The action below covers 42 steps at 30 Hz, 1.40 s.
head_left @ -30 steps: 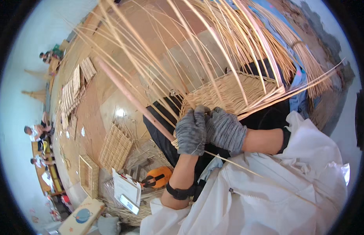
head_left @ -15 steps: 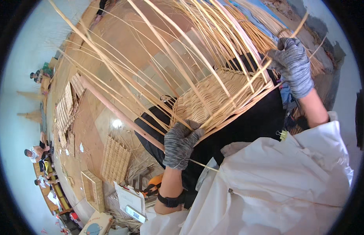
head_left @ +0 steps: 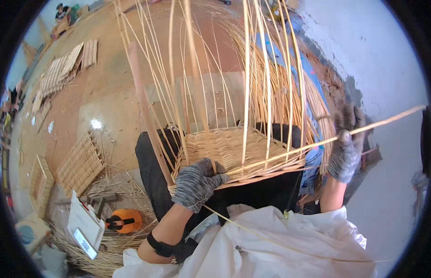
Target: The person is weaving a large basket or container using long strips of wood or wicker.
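Note:
On my lap rests an unfinished wicker basket [head_left: 234,146] with a woven base and tall upright stakes [head_left: 247,88] around it. My left hand [head_left: 197,185], in a grey knit glove, is closed at the near left edge, pinching a long peeled wicker rod [head_left: 394,118] against the weave. The rod runs along the near edge and out to the right. My gloved right hand [head_left: 346,150] holds it toward its free end, thumb across the near side; the other fingers are blurred. One thicker stick [head_left: 142,99] stands at the left corner.
Bundles of loose rods [head_left: 275,76] lie beyond the basket on the right, near the wall [head_left: 387,60]. Woven panels [head_left: 81,162], an orange round object [head_left: 125,221] and a white board [head_left: 83,222] are on the left floor. A thin strand [head_left: 236,225] crosses my white apron [head_left: 289,241].
The view has turned, so the basket now appears more level. My right hand has come down along the rod, which now reaches outward to the right. My left hand keeps its hold at the edge.

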### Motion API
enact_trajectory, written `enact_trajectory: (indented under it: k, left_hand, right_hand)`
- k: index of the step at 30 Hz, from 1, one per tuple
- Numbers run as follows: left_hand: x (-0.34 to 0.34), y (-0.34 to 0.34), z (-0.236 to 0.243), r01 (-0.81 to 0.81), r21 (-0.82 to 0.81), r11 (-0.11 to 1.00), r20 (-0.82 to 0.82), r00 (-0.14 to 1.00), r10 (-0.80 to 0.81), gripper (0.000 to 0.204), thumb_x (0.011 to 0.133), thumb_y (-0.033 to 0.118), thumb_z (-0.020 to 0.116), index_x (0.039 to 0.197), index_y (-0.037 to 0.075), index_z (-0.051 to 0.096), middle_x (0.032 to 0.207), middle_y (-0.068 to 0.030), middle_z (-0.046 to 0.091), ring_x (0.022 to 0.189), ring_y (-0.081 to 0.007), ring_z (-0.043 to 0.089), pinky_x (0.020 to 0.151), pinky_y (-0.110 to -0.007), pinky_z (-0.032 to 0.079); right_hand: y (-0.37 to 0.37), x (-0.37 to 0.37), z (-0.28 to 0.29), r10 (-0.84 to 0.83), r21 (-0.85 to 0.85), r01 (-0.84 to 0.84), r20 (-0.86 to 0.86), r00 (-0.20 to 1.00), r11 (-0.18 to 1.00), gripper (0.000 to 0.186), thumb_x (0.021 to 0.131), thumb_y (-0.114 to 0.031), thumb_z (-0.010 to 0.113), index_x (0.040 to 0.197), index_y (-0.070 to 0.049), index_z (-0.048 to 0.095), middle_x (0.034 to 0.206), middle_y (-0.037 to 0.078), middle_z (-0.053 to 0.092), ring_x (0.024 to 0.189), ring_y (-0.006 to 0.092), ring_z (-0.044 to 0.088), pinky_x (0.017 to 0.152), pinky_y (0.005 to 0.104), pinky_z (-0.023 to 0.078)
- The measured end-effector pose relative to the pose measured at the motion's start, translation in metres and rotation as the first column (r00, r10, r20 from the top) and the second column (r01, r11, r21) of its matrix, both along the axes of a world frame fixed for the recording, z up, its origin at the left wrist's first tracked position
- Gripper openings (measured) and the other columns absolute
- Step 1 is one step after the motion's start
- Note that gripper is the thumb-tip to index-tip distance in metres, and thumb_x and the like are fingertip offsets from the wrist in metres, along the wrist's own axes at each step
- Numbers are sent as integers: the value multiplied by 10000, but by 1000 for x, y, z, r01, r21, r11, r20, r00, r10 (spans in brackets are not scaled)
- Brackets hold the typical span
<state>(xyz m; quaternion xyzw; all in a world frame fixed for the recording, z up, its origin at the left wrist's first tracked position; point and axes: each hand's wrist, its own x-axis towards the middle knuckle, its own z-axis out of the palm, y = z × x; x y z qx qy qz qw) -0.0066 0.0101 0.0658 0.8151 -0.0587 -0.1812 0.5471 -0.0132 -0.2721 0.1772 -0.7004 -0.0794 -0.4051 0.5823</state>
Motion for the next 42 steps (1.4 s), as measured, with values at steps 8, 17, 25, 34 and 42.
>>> enact_trajectory:
  k: [8,17,25,34,42]
  left_hand:
    - [-10,-7,-19,-124,-36,992,68,990,126,223,717,279,676,801,80,616,710,-105,624,671,-230,607,624,-320,466]
    - [-5,-19,-6,-152,206,967,162,980,119,246,721,271,679,812,49,622,745,-102,632,681,-235,608,658,-330,468]
    - [-6,-1,-14,-180,27,983,46,983,178,248,704,251,692,823,45,622,734,-114,632,682,-227,608,643,-318,468]
    - [-14,-6,38,-315,-450,836,551,639,537,200,885,126,464,955,-21,579,923,-141,606,824,-232,590,757,-312,472]
    - [0,-60,20,-16,305,952,243,968,-62,292,835,295,554,874,10,603,652,-160,587,686,-296,597,643,-355,452]
  right_hand:
    - [120,78,11,21,-712,-319,-393,919,626,414,807,-190,570,1163,-6,467,1076,197,547,1061,353,492,878,367,418]
    - [163,137,-53,-144,-568,-163,-457,878,807,642,692,39,593,1277,-155,411,996,183,558,921,285,554,822,324,449]
    - [79,67,22,594,469,-482,-119,796,740,341,853,-184,535,1148,-34,453,629,-11,445,497,101,418,510,247,423]
    - [-36,-6,-99,311,662,-18,-329,892,750,139,907,-201,441,797,-117,454,590,-39,366,460,89,347,511,267,404]
    - [-27,-15,-102,351,745,-83,-210,912,662,121,917,-174,422,902,-64,471,621,-29,384,501,86,379,536,270,418]
